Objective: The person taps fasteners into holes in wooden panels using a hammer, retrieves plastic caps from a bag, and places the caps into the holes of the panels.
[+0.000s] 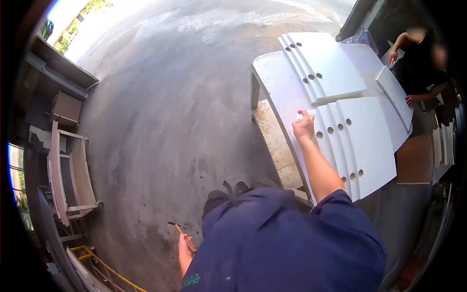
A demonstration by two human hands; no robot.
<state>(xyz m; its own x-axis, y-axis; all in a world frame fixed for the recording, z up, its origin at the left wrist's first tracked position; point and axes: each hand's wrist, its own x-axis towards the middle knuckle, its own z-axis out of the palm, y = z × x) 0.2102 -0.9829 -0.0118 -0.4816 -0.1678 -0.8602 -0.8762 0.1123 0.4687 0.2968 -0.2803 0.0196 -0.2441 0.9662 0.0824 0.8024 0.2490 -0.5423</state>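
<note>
Low at my side, my left hand is wrapped round the wooden handle of a small hammer, its dark head pointing away from me. My right arm reaches out over the white-topped table. At the table's near left edge, my right hand is closed on a small white piece, whose kind I cannot make out. Right beside that hand lies a fanned stack of white panels with round holes along their left side. A second stack of white drilled panels lies farther back.
A co-worker stands across the table, hands near a tilted white panel. More boards stand at the far right. On the left are a wooden frame on its side, a brown box and a yellow metal frame.
</note>
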